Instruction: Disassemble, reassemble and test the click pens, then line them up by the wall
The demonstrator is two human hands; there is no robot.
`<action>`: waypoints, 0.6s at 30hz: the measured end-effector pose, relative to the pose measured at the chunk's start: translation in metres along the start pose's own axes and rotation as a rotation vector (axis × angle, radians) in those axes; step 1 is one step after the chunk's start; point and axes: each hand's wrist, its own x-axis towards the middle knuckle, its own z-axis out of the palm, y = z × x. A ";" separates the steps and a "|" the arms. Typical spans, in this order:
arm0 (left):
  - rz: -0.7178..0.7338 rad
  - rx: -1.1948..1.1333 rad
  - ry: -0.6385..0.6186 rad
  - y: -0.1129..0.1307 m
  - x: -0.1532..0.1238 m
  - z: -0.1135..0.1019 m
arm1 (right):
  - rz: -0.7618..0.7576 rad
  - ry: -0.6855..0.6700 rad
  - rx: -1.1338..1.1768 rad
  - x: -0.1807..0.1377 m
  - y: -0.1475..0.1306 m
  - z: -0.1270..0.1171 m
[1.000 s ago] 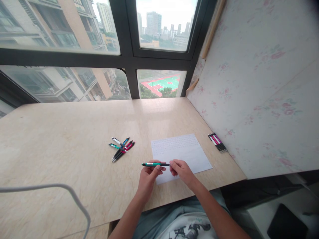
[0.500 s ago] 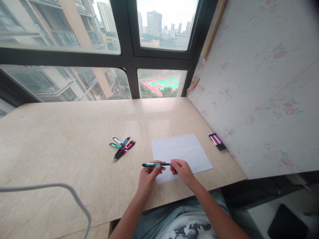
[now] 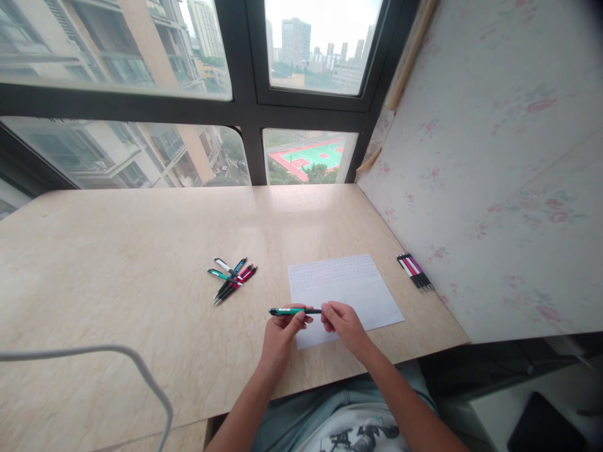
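Observation:
A green and black pen (image 3: pixel 286 311) lies level between my hands, above the near part of a sheet of paper. My left hand (image 3: pixel 279 336) is closed round its barrel, thumb on the near side. With fingertips pinched together, my right hand (image 3: pixel 347 325) grips the pen's dark tip end; the very point is hidden by the fingers. Beneath my hands, the white sheet (image 3: pixel 339 285) carries lines of handwriting across its upper part. To the left, several pens (image 3: pixel 233 282) in green, white, blue and pink with black lie crossed in a loose pile.
A neat row of pens (image 3: pixel 415 272) lies at the right edge of the marble-patterned tabletop (image 3: pixel 117 270), against the flowered wall (image 3: pixel 485 207). A grey cable (image 3: pixel 134 356) arches over the near left. A dark window frame (image 3: pixel 247 147) stands along the back.
The view has shifted very slightly. Both hands keep their hold on the pen, with no clear movement of it.

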 end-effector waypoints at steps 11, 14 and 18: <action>-0.116 -0.146 0.089 -0.004 -0.001 0.002 | -0.212 0.049 -0.253 -0.004 -0.007 -0.003; -0.138 -0.187 0.102 -0.002 -0.001 0.003 | -0.246 0.077 -0.253 -0.004 -0.007 -0.002; -0.138 -0.203 0.099 0.001 -0.002 0.005 | -0.223 0.095 -0.203 -0.003 -0.004 -0.002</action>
